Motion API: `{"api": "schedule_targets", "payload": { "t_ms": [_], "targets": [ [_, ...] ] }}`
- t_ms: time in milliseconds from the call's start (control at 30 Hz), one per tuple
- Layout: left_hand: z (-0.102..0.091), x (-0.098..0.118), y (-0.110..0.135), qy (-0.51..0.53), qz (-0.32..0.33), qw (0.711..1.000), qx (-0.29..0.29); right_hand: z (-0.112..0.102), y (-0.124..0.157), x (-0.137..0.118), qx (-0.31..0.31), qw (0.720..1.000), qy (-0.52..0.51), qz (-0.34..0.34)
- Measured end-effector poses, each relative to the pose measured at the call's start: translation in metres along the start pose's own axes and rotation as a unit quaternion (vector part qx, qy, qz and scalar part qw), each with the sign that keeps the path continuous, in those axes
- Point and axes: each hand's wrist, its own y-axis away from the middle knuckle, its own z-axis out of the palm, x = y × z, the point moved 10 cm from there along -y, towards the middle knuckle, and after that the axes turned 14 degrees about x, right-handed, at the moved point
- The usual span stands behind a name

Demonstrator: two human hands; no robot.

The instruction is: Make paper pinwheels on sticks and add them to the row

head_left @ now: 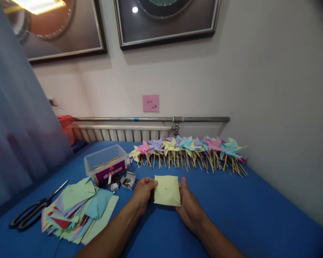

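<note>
Two hands [143,195] touch one yellow paper square [166,195].

Left hand [143,195] and right hand [190,208] partly hidden behind the yellow paper [166,195].

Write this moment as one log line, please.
left hand: grips yellow paper square; right hand: at its right edge; nearby: paper pile, scissors
</note>
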Motion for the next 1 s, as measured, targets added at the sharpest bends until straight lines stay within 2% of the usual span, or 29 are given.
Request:
{"api": "schedule_targets", "payload": {
  "t_ms": [67,267,433,700,1000],
  "targets": [
    [-0.003,0.004,0.0,-0.007,0.006,1.0,0.009,0.001,0.001,0.001,-0.003,1.0,-0.001,0.008],
    [-0.001,0.012,0.001,-0.016,0.017,1.0,0.014,-0.007,0.001,0.005,0.047,0.999,0.009,0.001],
    [0.002,0.015,0.003,-0.062,0.062,0.996,0.008,-0.013,0.001,-0.002,0.082,0.996,0.005,-0.019],
    [0.001,0.02,-0.002,-0.06,0.107,0.992,0.012,-0.013,-0.001,0.001,0.08,0.996,0.021,-0.025],
    [-0.001,0.023,0.0,-0.109,0.13,0.985,0.028,-0.014,0.0,0.001,0.09,0.994,0.047,-0.033]
  ]
}}
